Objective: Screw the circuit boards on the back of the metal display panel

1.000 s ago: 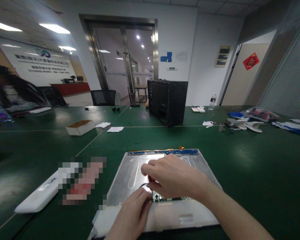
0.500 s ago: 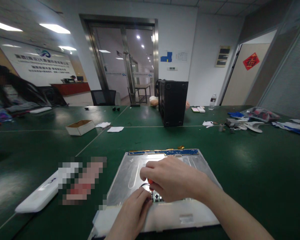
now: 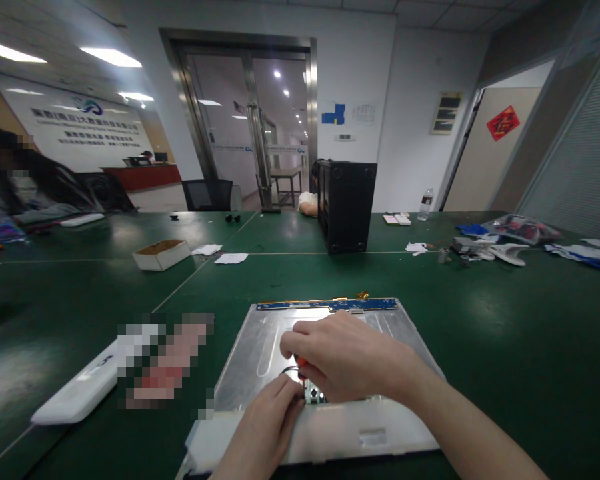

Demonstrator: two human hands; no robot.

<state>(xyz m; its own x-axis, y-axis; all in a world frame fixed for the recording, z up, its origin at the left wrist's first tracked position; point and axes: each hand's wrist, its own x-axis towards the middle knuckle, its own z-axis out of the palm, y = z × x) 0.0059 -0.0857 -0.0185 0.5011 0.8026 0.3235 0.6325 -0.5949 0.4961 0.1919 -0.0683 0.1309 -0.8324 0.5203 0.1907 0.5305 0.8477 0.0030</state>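
A flat metal-backed display panel [image 3: 240,373] lies in front of me, with a blue circuit strip [image 3: 325,305] along its far edge. My right hand [image 3: 340,357] is closed around an orange-handled screwdriver [image 3: 301,361], held upright over a small green circuit board [image 3: 315,395]. Most of the tool is hidden by my fingers. Beside its lower end, my left hand [image 3: 273,417] rests on the panel with fingers pressed together; what they pinch is hidden. A dark wire [image 3: 290,369] curves near the left fingertips. A whitish strip [image 3: 370,430] covers the panel's near edge.
To the left lie a long white object [image 3: 80,393] and a blurred reddish item [image 3: 170,367]. Farther off stand an open cardboard box [image 3: 161,255] and a black computer case [image 3: 350,207]. Scraps and bags [image 3: 525,228] lie at right. Another person [image 3: 25,173] sits far left.
My hands stay almost exactly where they were on the panel. Behind the black case, another person's hand no longer shows on its right side.
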